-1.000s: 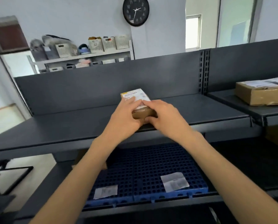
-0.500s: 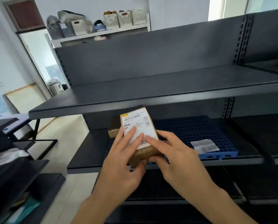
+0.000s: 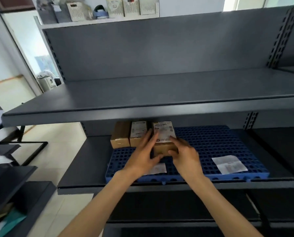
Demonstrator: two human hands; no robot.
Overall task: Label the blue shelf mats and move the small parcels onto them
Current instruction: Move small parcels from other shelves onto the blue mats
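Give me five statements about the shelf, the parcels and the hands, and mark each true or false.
1. Both hands, left hand and right hand, touch the parcel. True.
2. Three parcels stand in a row on the blue mat. True: the other two sit to its left.
3. The upper shelf holds a parcel. False: what shows of it is bare.
4. No paper labels lie on the mat. False: two do, one at right, one under the hands.
5. The held parcel's printed label faces down. False: it faces up.
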